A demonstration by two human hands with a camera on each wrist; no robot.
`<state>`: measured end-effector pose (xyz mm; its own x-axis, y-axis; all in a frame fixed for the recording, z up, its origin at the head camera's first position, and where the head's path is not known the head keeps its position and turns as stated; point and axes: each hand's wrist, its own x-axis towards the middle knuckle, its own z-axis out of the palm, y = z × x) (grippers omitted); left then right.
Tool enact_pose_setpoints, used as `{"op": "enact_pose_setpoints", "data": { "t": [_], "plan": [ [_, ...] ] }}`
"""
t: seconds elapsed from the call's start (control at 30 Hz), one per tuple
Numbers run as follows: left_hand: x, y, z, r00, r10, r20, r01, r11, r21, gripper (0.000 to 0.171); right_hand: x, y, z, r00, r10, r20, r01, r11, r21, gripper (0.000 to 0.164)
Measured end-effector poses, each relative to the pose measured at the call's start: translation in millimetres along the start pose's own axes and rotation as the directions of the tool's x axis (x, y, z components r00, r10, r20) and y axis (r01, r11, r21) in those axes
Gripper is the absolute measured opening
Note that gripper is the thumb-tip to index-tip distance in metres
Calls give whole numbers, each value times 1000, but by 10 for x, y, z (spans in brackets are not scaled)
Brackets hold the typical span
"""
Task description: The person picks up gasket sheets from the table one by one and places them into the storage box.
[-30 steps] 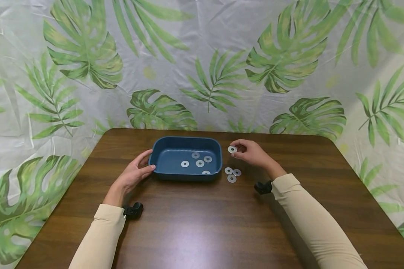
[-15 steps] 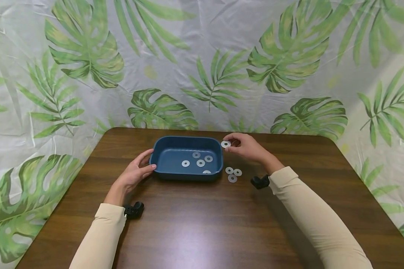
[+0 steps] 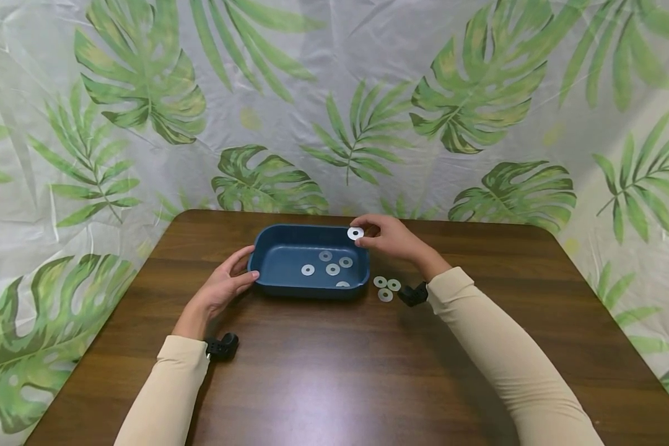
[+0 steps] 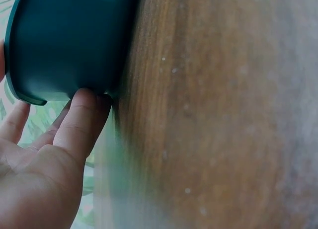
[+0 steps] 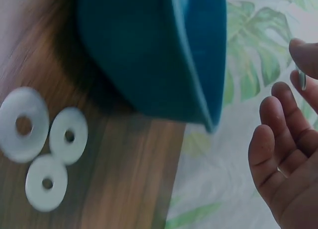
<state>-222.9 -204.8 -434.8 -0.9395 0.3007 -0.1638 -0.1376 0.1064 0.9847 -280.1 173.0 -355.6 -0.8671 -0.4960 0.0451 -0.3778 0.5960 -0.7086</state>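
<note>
My right hand (image 3: 393,238) pinches a flat metal washer (image 3: 355,233) between thumb and fingertips. In the head view it overlaps the back right corner of the blue bin (image 3: 309,292). The right wrist view catches that washer (image 5: 301,78) edge-on, with the other fingers loosely bent. At the bin's left end, my left hand (image 3: 220,286) holds on, thumb at the rim and fingers against the outer wall (image 4: 74,50). Several washers (image 3: 332,269) lie inside the bin, one partly hidden by the front wall. Right of it, three washers (image 3: 385,295) lie close together on the table.
The brown wooden table (image 3: 312,371) has rounded back corners. A leaf-print cloth (image 3: 357,124) hangs behind its back edge. Black wrist cameras (image 3: 222,347) sit on both forearms, the right one beside the three loose washers.
My right hand has moved left with the washer, from beside the bin to over its back right corner. The left hand stays at the bin's left end.
</note>
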Motion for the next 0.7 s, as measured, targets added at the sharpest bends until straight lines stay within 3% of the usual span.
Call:
{"op": "enact_pose_setpoints", "data": {
  "t": [0.23, 0.47, 0.7],
  "plan": [
    [19, 1, -3, 1000, -3, -8, 3, 1000, -9, 71, 132, -183, 147, 998, -60, 3, 60, 998, 36, 43],
    [17, -14, -6, 1000, 1, 2, -1, 1000, -6, 72, 202, -319, 334, 996, -66, 59, 65, 998, 11, 41],
    [0, -5, -7, 1000, 6, 5, -6, 1000, 2, 72, 196, -344, 413, 995, -61, 81, 56, 997, 55, 41]
  ]
}}
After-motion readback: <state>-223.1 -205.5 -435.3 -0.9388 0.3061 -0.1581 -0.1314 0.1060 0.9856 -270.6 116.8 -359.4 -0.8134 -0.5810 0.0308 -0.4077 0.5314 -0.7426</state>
